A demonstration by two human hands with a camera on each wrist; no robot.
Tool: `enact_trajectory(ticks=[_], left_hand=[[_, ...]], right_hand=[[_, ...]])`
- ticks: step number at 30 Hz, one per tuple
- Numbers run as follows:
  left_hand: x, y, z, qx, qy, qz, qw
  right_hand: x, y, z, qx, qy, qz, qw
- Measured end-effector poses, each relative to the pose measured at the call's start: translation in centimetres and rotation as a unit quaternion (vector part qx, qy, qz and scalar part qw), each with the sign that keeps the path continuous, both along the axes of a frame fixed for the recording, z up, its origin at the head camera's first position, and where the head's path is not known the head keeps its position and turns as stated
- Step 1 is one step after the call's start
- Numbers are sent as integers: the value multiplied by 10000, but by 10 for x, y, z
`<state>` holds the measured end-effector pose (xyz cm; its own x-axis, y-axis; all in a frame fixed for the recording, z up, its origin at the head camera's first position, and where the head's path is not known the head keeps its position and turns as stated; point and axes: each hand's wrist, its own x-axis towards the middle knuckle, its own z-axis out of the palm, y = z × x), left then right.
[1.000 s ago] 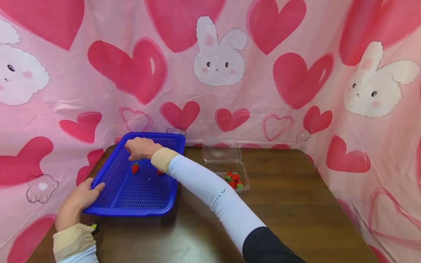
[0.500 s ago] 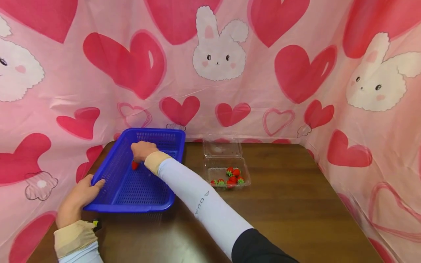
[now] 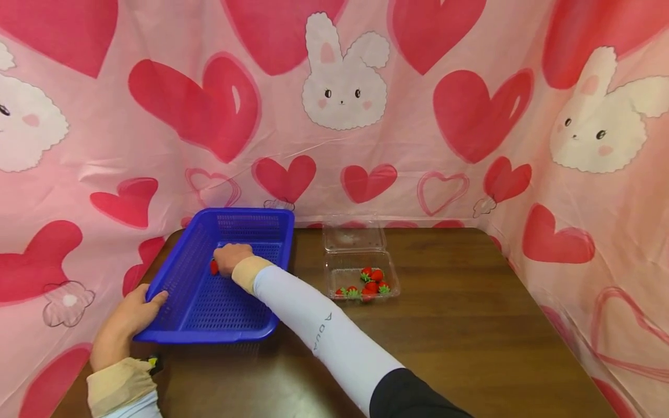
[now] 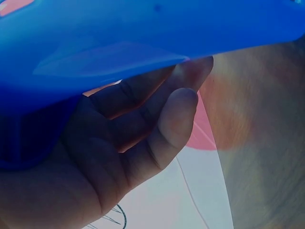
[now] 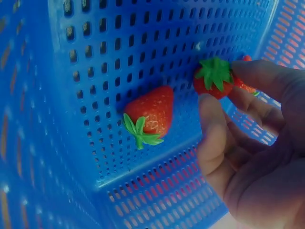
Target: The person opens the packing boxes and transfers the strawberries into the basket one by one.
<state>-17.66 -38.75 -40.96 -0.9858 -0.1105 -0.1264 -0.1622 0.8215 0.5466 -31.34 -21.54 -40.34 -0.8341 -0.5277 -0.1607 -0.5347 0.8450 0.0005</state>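
Note:
The blue plastic basket (image 3: 230,335) sits tilted at the left of the table, its left rim gripped by my left hand (image 3: 130,316), thumb over the edge. In the left wrist view, the fingers of that hand curl beneath the blue rim (image 4: 143,43). My right hand (image 3: 232,258) reaches down inside the basket. Its thumb and index finger pinch a strawberry (image 5: 212,83) with a green leafy cap, seen in the right wrist view. Beside it lies another strawberry (image 5: 152,112) on the slotted floor. A further red strawberry (image 5: 245,86) is partly hidden behind the fingers.
To the right of the basket stands a clear plastic clamshell box (image 3: 360,252), lid raised, with several strawberries (image 3: 371,284) in it. A small black and yellow object (image 3: 154,364) lies near my left wrist. A pink patterned curtain (image 3: 345,151) borders the brown table (image 3: 460,325).
My right hand has dropped from above the basket's far left part down to the strawberries inside and now pinches one. The left hand keeps its grip on the rim.

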Motion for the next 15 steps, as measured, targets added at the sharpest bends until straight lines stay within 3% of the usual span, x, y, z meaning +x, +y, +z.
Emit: enact_trajectory(ticks=[7,15], left_hand=[[-2,2,-4,32,34,-54,10000],[0,-5,-5,-102,124,-64,9999]], right_hand=[[-2,3,10,-42,-9,244,9997],[-7,-2,39,-581,56,57,9983]])
